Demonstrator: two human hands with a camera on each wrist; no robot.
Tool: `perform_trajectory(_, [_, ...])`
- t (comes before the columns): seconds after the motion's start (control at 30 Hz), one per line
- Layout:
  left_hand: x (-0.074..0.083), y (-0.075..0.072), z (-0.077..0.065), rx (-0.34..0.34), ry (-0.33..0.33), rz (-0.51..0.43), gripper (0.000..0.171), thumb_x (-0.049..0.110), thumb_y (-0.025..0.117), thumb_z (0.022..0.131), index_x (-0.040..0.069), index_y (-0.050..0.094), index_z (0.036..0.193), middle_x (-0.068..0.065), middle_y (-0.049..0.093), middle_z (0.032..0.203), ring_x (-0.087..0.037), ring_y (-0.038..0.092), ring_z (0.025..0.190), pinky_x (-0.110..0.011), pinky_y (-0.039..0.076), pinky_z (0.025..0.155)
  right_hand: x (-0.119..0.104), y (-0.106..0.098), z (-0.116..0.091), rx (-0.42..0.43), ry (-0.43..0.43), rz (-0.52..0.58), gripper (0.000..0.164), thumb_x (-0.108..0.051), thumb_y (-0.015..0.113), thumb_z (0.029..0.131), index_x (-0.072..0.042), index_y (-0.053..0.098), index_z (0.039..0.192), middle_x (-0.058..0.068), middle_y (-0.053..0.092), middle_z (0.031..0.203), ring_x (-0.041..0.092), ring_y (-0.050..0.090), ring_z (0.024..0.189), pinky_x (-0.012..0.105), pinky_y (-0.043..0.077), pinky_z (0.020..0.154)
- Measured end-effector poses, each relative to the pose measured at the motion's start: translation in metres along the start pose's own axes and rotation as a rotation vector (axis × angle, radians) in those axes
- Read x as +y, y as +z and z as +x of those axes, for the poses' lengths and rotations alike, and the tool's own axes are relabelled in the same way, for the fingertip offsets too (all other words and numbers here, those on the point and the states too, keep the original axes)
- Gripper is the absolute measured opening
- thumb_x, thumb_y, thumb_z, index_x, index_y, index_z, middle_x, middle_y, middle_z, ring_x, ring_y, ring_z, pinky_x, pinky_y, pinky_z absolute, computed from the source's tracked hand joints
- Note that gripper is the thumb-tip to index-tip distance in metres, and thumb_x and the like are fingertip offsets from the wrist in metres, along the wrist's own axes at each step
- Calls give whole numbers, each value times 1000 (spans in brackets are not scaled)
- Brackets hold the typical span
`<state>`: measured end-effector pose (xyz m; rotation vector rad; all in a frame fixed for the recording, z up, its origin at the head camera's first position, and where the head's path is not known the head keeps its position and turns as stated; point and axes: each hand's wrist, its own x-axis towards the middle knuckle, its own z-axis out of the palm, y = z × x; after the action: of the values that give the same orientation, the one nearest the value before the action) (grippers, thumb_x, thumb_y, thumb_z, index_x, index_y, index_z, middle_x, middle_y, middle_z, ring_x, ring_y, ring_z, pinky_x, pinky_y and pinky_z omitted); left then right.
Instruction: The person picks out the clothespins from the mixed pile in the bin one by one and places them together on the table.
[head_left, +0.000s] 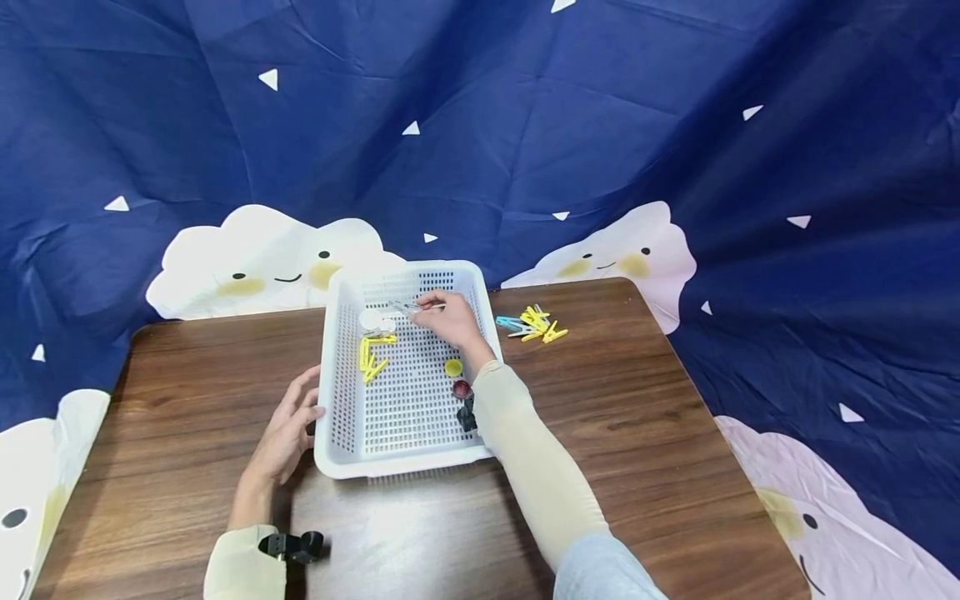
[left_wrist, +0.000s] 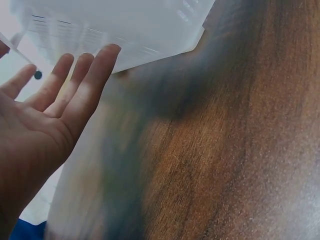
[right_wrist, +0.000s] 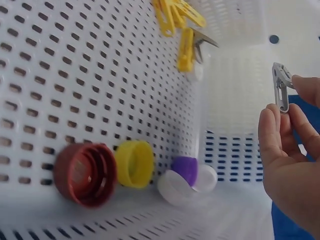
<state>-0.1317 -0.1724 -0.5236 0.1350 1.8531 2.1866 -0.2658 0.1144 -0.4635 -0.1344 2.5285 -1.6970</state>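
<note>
One grey clip (right_wrist: 276, 87) is over the basket (head_left: 408, 463), pinched in the right hand (head_left: 447, 319) — a fingertip hold, likely because it is small. The left hand (head_left: 288, 423), fingers loosely extended, lies against the basket's side — presumably steadying it on the counter (head_left: 637, 417).

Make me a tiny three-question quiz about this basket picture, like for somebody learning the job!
1. In the right wrist view, what is the right hand pinching?
2. True or false: the red cap sits beside the yellow cap inside the basket.
3. In the head view, where is the clothespin pile on the table?
A) left of the basket
B) right of the basket
C) between the basket and the picture's bottom edge

Key: 1. A gray clothespin. 2. True. 3. B.
</note>
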Motion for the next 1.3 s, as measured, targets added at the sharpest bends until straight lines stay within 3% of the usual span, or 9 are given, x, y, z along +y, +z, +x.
perform_trajectory(0.57, [0, 3, -2, 2, -27, 14, 62, 6, 38, 103, 20, 19, 161, -25, 35, 154, -15, 56, 120, -48, 52, 86, -4, -38, -7, 138, -6, 89, 29, -10, 80, 85, 0, 73, 111, 13, 73, 102, 23, 70, 95, 31, 53, 86])
perform_trajectory(0.9, [-1, 2, -1, 2, -24, 0, 64, 5, 39, 102, 20, 20, 161, -25, 35, 153, -17, 59, 117, -47, 56, 82, -8, -54, -10, 190, -17, 110, 31, -10, 79, 86, 0, 72, 114, 11, 70, 103, 19, 66, 91, 29, 51, 82])
perform_trajectory(1.3, [-2, 1, -1, -3, -11, 5, 64, 4, 39, 102, 19, 20, 161, -29, 35, 152, -15, 61, 115, -48, 56, 80, -12, -78, -12, 249, -69, 166, 31, -4, 78, 83, 5, 70, 112, 2, 62, 91, 10, 56, 80, 21, 47, 71])
